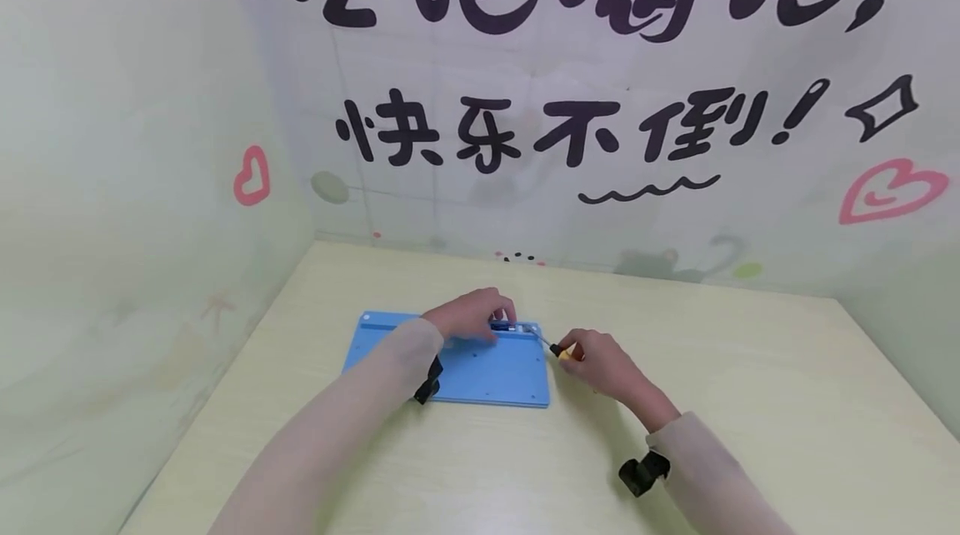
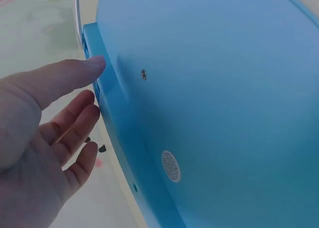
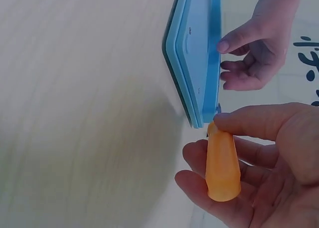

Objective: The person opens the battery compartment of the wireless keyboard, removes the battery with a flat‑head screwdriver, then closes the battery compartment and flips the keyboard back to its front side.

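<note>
A flat light-blue keyboard lies underside up on the table, with small screws and a raised ridge along its far edge. In a slot in that ridge shows a dark-blue cylinder like a battery, partly hidden by fingers. My left hand reaches over the keyboard, its thumb straight at the ridge and its other fingers loosely bent along the far side. With my right hand I hold a screwdriver by its orange handle. Its thin metal shaft points left, the tip at the ridge's right end.
The pale wooden table extends on both sides of the keyboard. Behind it stands a white wall with dark lettering, and another wall borders the left side. Black cameras are strapped at both wrists.
</note>
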The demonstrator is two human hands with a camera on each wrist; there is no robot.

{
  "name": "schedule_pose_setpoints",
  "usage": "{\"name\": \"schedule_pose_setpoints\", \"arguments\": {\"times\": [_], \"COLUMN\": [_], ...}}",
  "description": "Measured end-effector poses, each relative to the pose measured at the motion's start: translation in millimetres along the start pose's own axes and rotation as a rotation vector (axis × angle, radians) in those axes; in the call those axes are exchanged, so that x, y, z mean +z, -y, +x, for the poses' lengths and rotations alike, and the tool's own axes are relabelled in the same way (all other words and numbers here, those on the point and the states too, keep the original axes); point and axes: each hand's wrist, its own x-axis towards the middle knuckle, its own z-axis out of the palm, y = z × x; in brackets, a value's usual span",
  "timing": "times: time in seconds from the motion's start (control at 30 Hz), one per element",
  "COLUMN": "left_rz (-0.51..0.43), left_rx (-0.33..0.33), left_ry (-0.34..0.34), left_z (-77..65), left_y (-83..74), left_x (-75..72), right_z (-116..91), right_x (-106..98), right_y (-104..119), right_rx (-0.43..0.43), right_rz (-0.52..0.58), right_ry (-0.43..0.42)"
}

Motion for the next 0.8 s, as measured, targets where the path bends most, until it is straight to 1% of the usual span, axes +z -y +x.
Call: {"name": "schedule_pose_setpoints", "arguments": {"times": [0.13, 0.33, 0.4, 0.57, 0.63, 0.8], "left_rz": [0.089, 0.179, 0.242, 0.440, 0.490, 0.552], "left_rx": [0.000, 0.005, 0.015, 0.041, 0.040, 0.034], "left_ry": [0.031, 0.069, 0.088, 0.138, 0.151, 0.161], "left_z": [3.8, 8.3, 9.0, 10.0, 10.5, 12.9], "left_y": [-4.7, -10.0, -13.1, -23.6, -27.1, -33.0], "left_x": [0.0, -2.9, -3.9, -5.5, -5.2, -3.3], "right_z": [-5, -12, -13, -16, -16, -18], "right_x": [2, 5, 6, 7, 7, 7], "right_y": [0, -3, -5, -12, -15, -21], "right_rx": [0.021, 0.061, 0.076, 0.117, 0.133, 0.167], "right_rz": [0.020, 0.015, 0.007, 0.008, 0.010, -0.001], "right_ry": [-0.037, -0.072, -0.084, -0.108, -0.119, -0.154]}}
